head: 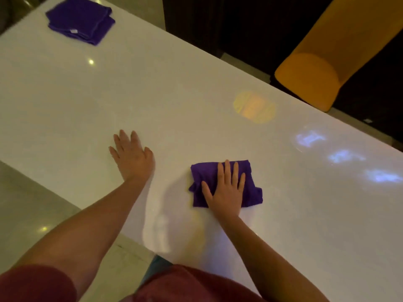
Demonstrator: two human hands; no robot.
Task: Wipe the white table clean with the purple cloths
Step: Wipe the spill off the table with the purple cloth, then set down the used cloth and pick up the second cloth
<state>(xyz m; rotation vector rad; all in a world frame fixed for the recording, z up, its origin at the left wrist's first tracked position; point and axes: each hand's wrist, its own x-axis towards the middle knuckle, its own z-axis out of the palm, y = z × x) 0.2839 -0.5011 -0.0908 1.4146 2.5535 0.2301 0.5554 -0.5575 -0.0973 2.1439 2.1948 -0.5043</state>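
Wiping under way, most surface seemingly left: right hand (225, 189) spread flat on crumpled purple cloth (250, 188) near glossy white table (174, 88) edge; left hand (130, 155) spread bare; folded purple cloth (81, 19) unused at far corner.

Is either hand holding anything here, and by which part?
Nothing is gripped. The right hand lies flat, fingers spread, on the middle of a purple cloth, pressing it to the table. The left hand rests bare on the table.

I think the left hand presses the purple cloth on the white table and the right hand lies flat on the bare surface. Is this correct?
The hands are swapped. In the head view the right hand presses the purple cloth on the white table, and the left hand lies flat on the bare surface.
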